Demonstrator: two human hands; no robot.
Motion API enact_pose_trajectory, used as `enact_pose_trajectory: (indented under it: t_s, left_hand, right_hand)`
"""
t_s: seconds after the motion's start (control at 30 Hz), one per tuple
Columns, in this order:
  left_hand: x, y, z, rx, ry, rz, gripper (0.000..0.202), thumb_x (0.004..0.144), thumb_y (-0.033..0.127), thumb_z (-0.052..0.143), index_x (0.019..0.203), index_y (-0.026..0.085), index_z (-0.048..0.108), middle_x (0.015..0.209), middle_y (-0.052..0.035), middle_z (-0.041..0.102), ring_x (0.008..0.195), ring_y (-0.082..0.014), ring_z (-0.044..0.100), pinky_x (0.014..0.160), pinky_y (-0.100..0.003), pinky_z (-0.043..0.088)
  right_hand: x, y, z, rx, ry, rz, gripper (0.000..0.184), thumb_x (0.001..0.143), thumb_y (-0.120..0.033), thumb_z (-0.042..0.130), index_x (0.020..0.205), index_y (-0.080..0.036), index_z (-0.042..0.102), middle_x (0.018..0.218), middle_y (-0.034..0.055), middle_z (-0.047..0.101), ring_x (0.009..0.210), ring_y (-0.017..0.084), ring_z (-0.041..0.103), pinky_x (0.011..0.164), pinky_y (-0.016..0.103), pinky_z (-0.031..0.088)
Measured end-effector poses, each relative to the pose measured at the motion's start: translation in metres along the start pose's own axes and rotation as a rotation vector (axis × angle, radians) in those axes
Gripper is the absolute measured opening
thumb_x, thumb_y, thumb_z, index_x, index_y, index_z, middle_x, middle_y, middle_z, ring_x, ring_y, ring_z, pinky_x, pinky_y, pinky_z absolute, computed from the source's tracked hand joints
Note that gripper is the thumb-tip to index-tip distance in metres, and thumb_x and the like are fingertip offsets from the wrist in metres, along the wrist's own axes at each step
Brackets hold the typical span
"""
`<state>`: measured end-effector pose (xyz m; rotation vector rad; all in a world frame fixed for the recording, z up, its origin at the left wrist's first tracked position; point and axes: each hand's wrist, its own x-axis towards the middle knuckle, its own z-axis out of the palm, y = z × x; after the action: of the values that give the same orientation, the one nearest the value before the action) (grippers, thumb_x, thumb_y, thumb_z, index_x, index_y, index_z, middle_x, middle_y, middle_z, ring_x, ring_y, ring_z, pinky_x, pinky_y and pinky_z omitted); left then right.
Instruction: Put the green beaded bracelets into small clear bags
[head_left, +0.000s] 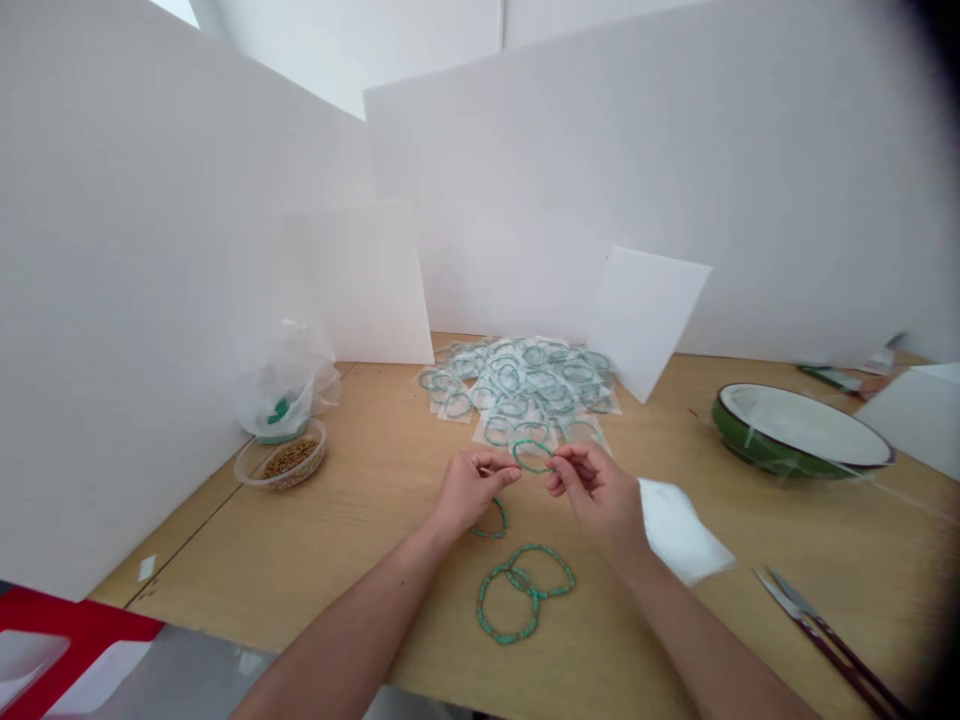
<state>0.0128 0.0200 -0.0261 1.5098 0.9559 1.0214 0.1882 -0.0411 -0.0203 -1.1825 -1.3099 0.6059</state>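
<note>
My left hand and my right hand meet above the wooden table, both pinching a small green beaded bracelet held between their fingertips. Two more green beaded bracelets lie overlapping on the table just below my hands. A third bracelet lies partly hidden under my left hand. Behind my hands sits a pile of bagged bracelets in clear packets.
A clear bowl of brown beads and a plastic bag stand at the left. A green-rimmed white dish sits right, scissors near the front right, a white sheet beside my right hand. White boards wall the table.
</note>
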Motion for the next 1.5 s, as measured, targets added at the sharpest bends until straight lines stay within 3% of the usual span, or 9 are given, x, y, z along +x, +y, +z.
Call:
enact_pose_trajectory:
  t_s: [0.2,0.47,0.63,0.77,0.9,1.07,1.27,1.5]
  left_hand:
    - [0.000,-0.003,0.001,0.141,-0.051,0.112,0.020,0.073,0.037,0.073,0.069,0.017,0.073,0.068,-0.0032,0.069,0.063,-0.0146,0.058,0.059,-0.024,0.041]
    - [-0.003,0.004,0.000,0.067,-0.063,0.052,0.022,0.075,0.039,0.072,0.071,0.017,0.074,0.091,-0.0079,0.076,0.080,-0.0198,0.066,0.068,-0.027,0.047]
    - [-0.005,0.006,0.000,-0.026,-0.150,-0.085,0.042,0.076,0.049,0.069,0.104,0.018,0.073,0.091,-0.0083,0.075,0.081,-0.0205,0.067,0.058,-0.024,0.048]
    - [-0.005,0.005,-0.001,-0.103,-0.231,-0.125,0.054,0.077,0.056,0.066,0.114,0.017,0.069,0.105,-0.0131,0.072,0.089,-0.0230,0.069,0.052,-0.022,0.050]
    - [-0.005,0.004,-0.003,-0.143,-0.300,-0.139,0.058,0.082,0.059,0.059,0.123,0.018,0.063,0.116,-0.0157,0.068,0.089,-0.0233,0.071,0.046,-0.018,0.046]
    - [-0.006,0.004,-0.004,-0.272,-0.326,-0.156,0.057,0.084,0.061,0.056,0.123,0.019,0.063,0.118,-0.0161,0.068,0.096,-0.0240,0.071,0.071,-0.028,0.054]
    - [-0.008,0.010,-0.004,-0.354,-0.351,-0.158,0.062,0.080,0.062,0.062,0.125,0.019,0.061,0.122,-0.0167,0.066,0.102,-0.0251,0.069,0.082,-0.032,0.053]
    - [-0.005,0.002,-0.001,-0.399,-0.314,-0.164,0.056,0.081,0.059,0.063,0.117,0.016,0.066,0.109,-0.0150,0.072,0.104,-0.0251,0.068,0.093,-0.038,0.050]
  right_hand:
    - [-0.002,0.002,0.001,-0.061,-0.011,-0.025,0.024,0.091,-0.044,0.057,0.099,-0.022,0.056,0.073,0.0025,0.066,0.063,0.017,0.066,0.060,0.028,0.056]
    - [-0.001,-0.004,0.000,-0.273,-0.118,-0.083,0.021,0.093,-0.041,0.052,0.094,-0.022,0.060,0.068,0.0011,0.064,0.056,0.016,0.060,0.054,0.027,0.048]
    - [-0.002,-0.002,0.000,-0.245,-0.082,-0.074,0.022,0.093,-0.042,0.052,0.103,-0.022,0.058,0.084,0.0050,0.070,0.061,0.017,0.062,0.054,0.027,0.047]
    - [-0.001,0.000,0.000,-0.274,-0.082,-0.058,0.022,0.093,-0.041,0.052,0.104,-0.023,0.058,0.087,0.0050,0.072,0.056,0.016,0.059,0.056,0.028,0.048]
    - [-0.002,0.000,0.000,-0.274,-0.095,-0.072,0.022,0.094,-0.041,0.051,0.105,-0.023,0.058,0.091,0.0063,0.072,0.064,0.018,0.064,0.062,0.030,0.050]
    - [-0.001,-0.003,-0.001,-0.317,-0.075,-0.110,0.021,0.094,-0.039,0.050,0.105,-0.023,0.059,0.091,0.0061,0.072,0.071,0.019,0.066,0.064,0.030,0.051]
    - [0.001,-0.008,-0.004,-0.437,-0.048,-0.201,0.018,0.093,-0.033,0.049,0.099,-0.022,0.063,0.081,0.0038,0.069,0.059,0.016,0.058,0.059,0.028,0.047]
    - [0.003,-0.005,-0.006,-0.457,0.059,-0.236,0.022,0.096,-0.028,0.044,0.109,-0.022,0.061,0.102,0.0077,0.070,0.088,0.021,0.066,0.079,0.032,0.051]
